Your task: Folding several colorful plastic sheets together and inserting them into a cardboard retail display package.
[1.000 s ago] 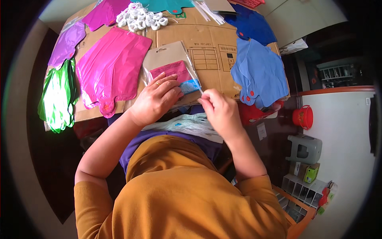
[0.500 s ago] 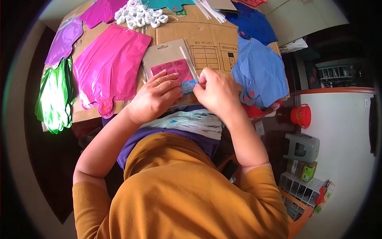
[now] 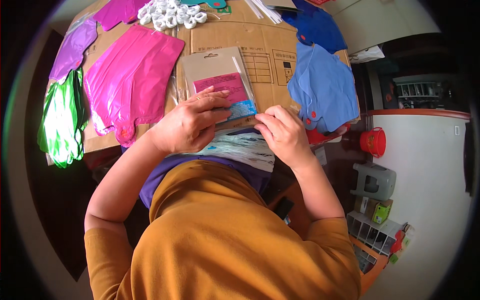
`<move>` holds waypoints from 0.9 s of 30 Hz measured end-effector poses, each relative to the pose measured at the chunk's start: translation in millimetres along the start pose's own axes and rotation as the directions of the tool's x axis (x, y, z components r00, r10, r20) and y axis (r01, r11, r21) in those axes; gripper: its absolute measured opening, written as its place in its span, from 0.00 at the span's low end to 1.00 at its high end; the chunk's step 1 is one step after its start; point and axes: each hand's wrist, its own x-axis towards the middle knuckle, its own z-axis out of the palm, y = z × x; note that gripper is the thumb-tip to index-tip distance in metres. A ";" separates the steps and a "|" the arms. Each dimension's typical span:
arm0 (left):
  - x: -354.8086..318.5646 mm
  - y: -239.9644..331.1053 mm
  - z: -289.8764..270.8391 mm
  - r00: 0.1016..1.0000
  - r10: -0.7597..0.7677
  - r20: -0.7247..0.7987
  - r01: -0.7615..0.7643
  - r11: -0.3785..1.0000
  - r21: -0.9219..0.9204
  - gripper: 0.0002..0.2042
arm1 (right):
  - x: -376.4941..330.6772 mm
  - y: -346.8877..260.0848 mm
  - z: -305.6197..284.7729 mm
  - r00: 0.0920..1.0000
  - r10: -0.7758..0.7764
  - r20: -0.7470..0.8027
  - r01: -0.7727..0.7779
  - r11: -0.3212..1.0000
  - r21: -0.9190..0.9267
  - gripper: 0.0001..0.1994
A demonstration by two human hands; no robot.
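A flat rectangular package (image 3: 220, 82) is lying at the upper middle of the frame on a sheet of brown cardboard (image 3: 270, 47). It is grey-brown, with a small hanging slot at its top edge, a magenta rectangular label across its middle and a smaller light-blue label at its lower right corner. A clear plastic sleeve is showing along its left side.

The left hand (image 3: 187, 125) is lying palm down over the lower part of the package, its fingers (image 3: 212, 102) stretched out nearly flat and pressing on the card just below the magenta label, with their tips reaching the blue label. A ring is showing on 1 finger. The right hand (image 3: 285, 132) is sitting just right of the package's lower right corner, its fingers (image 3: 270, 120) curled in and pinched together at that corner; whether they are actually gripping the edge cannot be told.

Around the package, 1 bright pink foil balloon (image 3: 132, 75) is lying flat just to its left, a purple foil balloon (image 3: 75, 47) is lying at the upper left, and a green foil balloon (image 3: 62, 117) is hanging off the cardboard's left edge. A light-blue foil balloon (image 3: 325, 87) is lying to the right, with a dark-blue foil balloon (image 3: 312, 25) above it. A heap of white plastic rings (image 3: 170, 14) is sitting at the top of the frame. At the right, a small red bucket (image 3: 374, 141) is standing beside a white counter (image 3: 430, 165).
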 end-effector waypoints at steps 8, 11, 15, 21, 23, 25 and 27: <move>1.9 0.5 -0.4 0.999 -0.023 0.032 0.023 1.000 -0.016 0.18 | 1.6 10.4 -0.1 0.993 -0.088 0.082 0.091 0.995 -0.028 0.06; 0.8 0.9 0.6 0.999 -0.032 0.044 0.033 0.999 -0.025 0.19 | -0.4 6.6 -0.4 0.993 -0.066 0.102 0.066 0.998 0.001 0.05; 2.4 1.1 -0.7 0.998 -0.024 0.061 0.025 0.999 -0.026 0.19 | -16.9 -17.2 -3.7 0.958 -0.178 0.226 0.132 0.970 0.205 0.05; 0.1 3.0 -2.1 0.997 -0.014 0.073 0.017 0.999 -0.041 0.18 | -29.1 -33.1 -22.6 0.989 0.077 0.128 -0.111 0.953 0.283 0.04; -0.7 3.8 -1.7 0.997 -0.027 0.068 0.030 0.998 -0.047 0.18 | -18.4 -16.6 -15.8 0.985 0.169 -0.031 -0.156 0.957 0.245 0.07; -0.7 3.1 -0.9 0.997 -0.047 0.067 0.052 0.996 -0.072 0.18 | -9.9 -3.6 -2.6 0.996 0.080 -0.025 -0.076 0.987 0.143 0.09; -0.8 2.2 2.0 0.999 -0.020 0.050 0.022 0.999 -0.034 0.18 | -5.2 3.0 0.0 1.000 -0.006 0.006 0.006 0.999 0.036 0.09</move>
